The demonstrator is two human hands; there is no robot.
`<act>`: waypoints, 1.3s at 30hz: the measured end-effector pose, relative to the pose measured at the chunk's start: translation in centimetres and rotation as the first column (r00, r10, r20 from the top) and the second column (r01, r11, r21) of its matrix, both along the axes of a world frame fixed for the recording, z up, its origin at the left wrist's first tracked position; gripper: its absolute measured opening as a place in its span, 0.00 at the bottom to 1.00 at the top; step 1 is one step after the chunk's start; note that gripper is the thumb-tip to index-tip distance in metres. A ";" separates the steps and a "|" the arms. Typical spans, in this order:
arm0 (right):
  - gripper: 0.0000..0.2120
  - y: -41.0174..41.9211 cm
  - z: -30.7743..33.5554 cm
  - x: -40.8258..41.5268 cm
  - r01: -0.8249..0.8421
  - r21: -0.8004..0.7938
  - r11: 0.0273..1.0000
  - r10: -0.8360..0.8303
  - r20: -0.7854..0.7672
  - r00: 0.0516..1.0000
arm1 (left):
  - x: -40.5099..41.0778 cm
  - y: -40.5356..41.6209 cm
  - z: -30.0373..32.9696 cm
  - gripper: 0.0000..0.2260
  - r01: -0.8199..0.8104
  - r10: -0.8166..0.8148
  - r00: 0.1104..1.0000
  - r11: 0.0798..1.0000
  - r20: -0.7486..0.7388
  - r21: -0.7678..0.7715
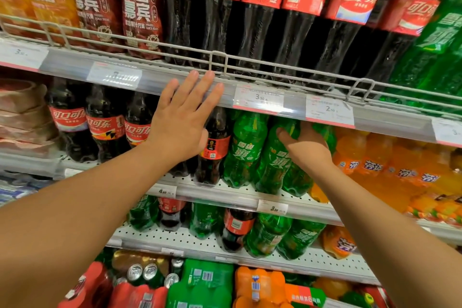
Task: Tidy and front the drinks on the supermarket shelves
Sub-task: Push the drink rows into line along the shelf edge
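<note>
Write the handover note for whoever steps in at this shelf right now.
Left hand: open, fingers spread, empty, in front of the cola bottles on the second shelf.
Right hand: wrapped round a green bottle in the green row, same shelf.
Done: cola labels at the left mostly face out.
Left: settle that green bottle, then sort the shelf below, where a cola bottle stands among green ones.

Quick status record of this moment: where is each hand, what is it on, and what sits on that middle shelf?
left hand: open, fingers spread, fingertips at the upper shelf's price rail, in front of the cola bottles
right hand: wrapped on a green soda bottle on the middle shelf
middle shelf, left to right: cola bottles, green soda bottles, orange soda bottles
nearest price tag: reads 3.50
</note>
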State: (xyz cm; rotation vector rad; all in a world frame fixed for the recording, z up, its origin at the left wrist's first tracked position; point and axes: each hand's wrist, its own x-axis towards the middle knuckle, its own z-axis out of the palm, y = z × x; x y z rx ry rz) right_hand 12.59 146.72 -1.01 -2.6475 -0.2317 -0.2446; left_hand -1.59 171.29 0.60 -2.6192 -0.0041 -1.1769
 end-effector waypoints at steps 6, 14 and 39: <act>0.34 0.4 0.2 -1.2 -0.009 0.115 0.993 0.014 -0.039 0.999 | -0.6 -0.1 0.6 0.43 -0.021 0.017 0.995 0.999 -0.098 -0.035; 0.22 2.8 0.9 -11.0 -0.271 -0.118 0.955 0.294 0.309 0.904 | -1.6 -0.5 2.1 0.45 -0.044 0.027 0.941 0.998 -0.337 -0.046; 0.15 28.0 11.3 -22.7 -0.115 -0.575 0.810 0.228 0.128 0.965 | -21.9 31.8 4.4 0.35 -0.246 0.148 0.876 0.956 -0.460 -0.160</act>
